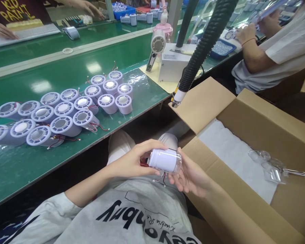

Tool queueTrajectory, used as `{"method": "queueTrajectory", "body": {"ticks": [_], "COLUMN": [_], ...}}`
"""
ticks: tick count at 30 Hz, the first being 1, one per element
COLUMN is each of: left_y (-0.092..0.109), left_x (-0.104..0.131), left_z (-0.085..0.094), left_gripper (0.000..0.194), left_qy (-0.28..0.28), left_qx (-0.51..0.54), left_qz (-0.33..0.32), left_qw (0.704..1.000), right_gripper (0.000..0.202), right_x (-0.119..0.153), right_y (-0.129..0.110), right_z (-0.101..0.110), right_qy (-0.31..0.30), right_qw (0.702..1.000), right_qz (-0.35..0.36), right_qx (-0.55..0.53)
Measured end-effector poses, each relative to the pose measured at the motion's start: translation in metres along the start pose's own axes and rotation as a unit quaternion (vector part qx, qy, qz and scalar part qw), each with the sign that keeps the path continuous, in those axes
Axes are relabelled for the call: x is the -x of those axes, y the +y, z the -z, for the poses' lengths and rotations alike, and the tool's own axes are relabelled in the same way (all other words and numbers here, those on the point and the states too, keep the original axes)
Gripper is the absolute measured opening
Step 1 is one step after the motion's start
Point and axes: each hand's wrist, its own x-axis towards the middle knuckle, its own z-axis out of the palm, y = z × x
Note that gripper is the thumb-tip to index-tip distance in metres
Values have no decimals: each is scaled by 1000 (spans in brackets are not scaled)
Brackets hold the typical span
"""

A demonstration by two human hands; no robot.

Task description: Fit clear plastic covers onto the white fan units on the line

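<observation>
Over my lap, my left hand [137, 159] grips one end of a lavender fan housing [164, 160], a short cylinder lying on its side. Red and white wires with small connectors [164, 179] dangle below it. A clear plastic cover [178, 162] surrounds the housing's right-hand end, and the fingers of my right hand [190, 174] are curled around that cover from the right. Similar lavender housings [63, 107], several with wires sticking out, stand in a group on the green bench [132, 130] to the left, most with a round silver disc on top.
An open cardboard box [208, 159] at my right holds clear plastic pieces [273, 167] on white lining. A black ribbed hose [202, 51] hangs above it. On the bench stand a handheld fan [157, 44] and a white machine [173, 64]. Other people sit across and at right.
</observation>
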Motion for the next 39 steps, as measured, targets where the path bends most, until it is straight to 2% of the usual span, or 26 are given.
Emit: {"method": "queueTrajectory", "body": {"ticks": [2, 4, 5, 6, 7, 8, 9, 10, 11, 14, 15, 16, 18, 22, 24, 29, 33, 37, 39], "left_y": [5, 8, 8, 9, 8, 8, 8, 7, 7, 6, 6, 5, 3, -7, -12, -18, -21, -29, -29], "left_x": [2, 3, 3, 4, 4, 4, 3, 3, 2, 2, 2, 2, 3, 5, 5, 2, -3, -3, 1], "left_z": [-2, -3, -4, -5, -5, -5, -5, -5, -5, -3, -2, -1, 0, -2, -5, -7, -5, -13, -14], "left_gripper": [60, 58, 56, 55, 54, 53, 53, 56, 59, 71, 73, 73, 73, 78, 81, 82, 81, 84, 69], "left_qy": [3, 5, 6, 7, 8, 8, 7, 6, 3, -19, -29, -39, -50, -52, -57, -63, -64, -63, -31], "left_qx": [22, 62, 85, 107, 127, 142, 150, 152, 148, 124, 125, 131, 155, 208, 240, 290, 293, 309, 302], "left_qz": [52, 96, 112, 124, 133, 141, 146, 148, 146, 130, 128, 130, 138, 151, 156, 172, 191, 213, 243], "left_qw": [998, 993, 990, 986, 983, 980, 978, 977, 978, 983, 983, 982, 977, 965, 956, 939, 934, 925, 921], "right_gripper": [77, 69, 66, 62, 57, 52, 49, 47, 48, 51, 49, 47, 46, 45, 45, 49, 46, 42, 46], "right_x": [2, 4, 5, 6, 8, 9, 10, 11, 12, 12, 12, 11, 10, 11, 13, 18, 16, 5, 1], "right_y": [4, 8, 9, 10, 10, 9, 8, 7, 6, 6, 6, 7, 8, 9, 9, 6, 6, 17, 21], "right_z": [2, 5, 8, 11, 13, 16, 18, 19, 20, 19, 19, 19, 18, 19, 18, 16, 20, 19, 18], "right_qy": [-10, 24, 54, 83, 105, 117, 119, 116, 110, 89, 81, 76, 85, 133, 138, 145, 143, 152, 140], "right_qw": [997, 968, 930, 871, 800, 731, 682, 665, 682, 807, 837, 853, 852, 790, 771, 761, 781, 832, 857], "right_qz": [61, 203, 292, 378, 449, 494, 514, 514, 499, 418, 399, 389, 397, 432, 439, 438, 419, 364, 338], "right_qx": [51, 147, 219, 302, 385, 456, 507, 529, 523, 408, 367, 340, 332, 414, 441, 456, 440, 391, 362]}}
